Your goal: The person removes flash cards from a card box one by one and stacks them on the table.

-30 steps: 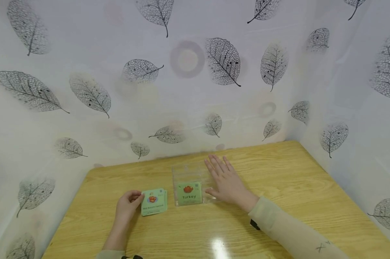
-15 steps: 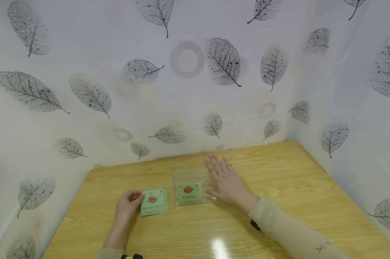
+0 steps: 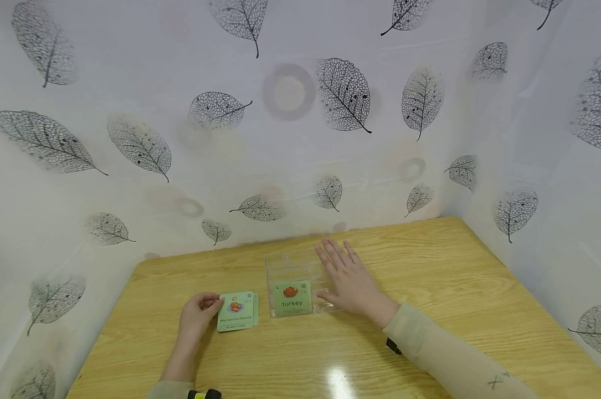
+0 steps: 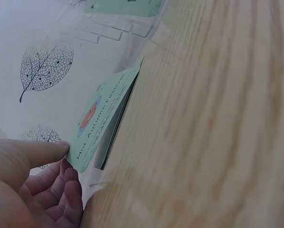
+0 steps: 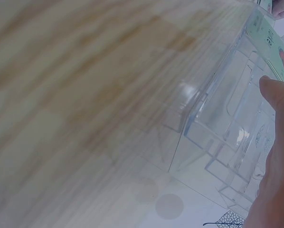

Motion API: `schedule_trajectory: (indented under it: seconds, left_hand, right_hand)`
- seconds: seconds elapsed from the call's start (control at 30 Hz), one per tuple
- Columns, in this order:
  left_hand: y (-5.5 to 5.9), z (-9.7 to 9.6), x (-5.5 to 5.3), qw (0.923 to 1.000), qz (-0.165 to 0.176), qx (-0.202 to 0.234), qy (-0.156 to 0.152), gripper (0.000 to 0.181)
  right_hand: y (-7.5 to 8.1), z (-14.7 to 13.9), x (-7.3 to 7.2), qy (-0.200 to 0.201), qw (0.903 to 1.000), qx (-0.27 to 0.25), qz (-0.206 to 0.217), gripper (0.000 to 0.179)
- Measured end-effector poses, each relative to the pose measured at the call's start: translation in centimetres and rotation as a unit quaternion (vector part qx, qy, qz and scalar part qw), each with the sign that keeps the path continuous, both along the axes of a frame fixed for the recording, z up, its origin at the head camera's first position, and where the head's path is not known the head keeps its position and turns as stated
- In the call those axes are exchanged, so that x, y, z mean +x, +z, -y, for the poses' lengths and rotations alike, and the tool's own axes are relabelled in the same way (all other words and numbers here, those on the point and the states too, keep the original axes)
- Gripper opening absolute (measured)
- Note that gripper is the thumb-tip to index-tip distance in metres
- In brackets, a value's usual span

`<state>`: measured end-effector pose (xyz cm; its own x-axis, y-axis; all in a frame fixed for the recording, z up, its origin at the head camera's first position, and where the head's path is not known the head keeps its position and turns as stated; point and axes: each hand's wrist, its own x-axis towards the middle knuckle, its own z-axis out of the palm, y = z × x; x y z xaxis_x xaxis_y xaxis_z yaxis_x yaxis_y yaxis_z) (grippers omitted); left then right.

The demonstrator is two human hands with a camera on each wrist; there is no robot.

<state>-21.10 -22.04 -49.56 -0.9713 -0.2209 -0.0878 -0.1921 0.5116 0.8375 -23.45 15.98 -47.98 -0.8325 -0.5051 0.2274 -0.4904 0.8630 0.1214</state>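
Note:
My left hand (image 3: 199, 316) pinches the left edge of a green flash card (image 4: 97, 116) reading "Mid-Autumn Festival", thumb on top and fingers curled beneath. In the left wrist view this card is tilted, its near edge raised above the green cards under it (image 4: 104, 151). Right of that stack lies a clear plastic box (image 3: 288, 266) with compartments; a green "turkey" card (image 3: 292, 299) lies face up in its left one. My right hand (image 3: 352, 284) rests flat over the box's right part, fingers straight and spread, thumb pointing toward the turkey card. It hides much of that side.
The wooden table (image 3: 430, 277) reflects a bright light near its front. A pale curtain (image 3: 290, 149) printed with leaves hangs around the table's back and sides.
The Mid-Autumn Festival card has shifted very slightly to the right and its tilt has changed a little under my left hand's pinch. My right hand and the box stay put.

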Motion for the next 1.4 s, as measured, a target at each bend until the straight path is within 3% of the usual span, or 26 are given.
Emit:
schedule_trajectory:
  seconds: [1.4]
  left_hand:
    - [0.34,-0.01,0.22,0.9998,-0.009,0.019,0.003,0.030]
  right_hand:
    - [-0.09,-0.09,-0.03,0.004,0.9998,0.007,-0.016,0.104]
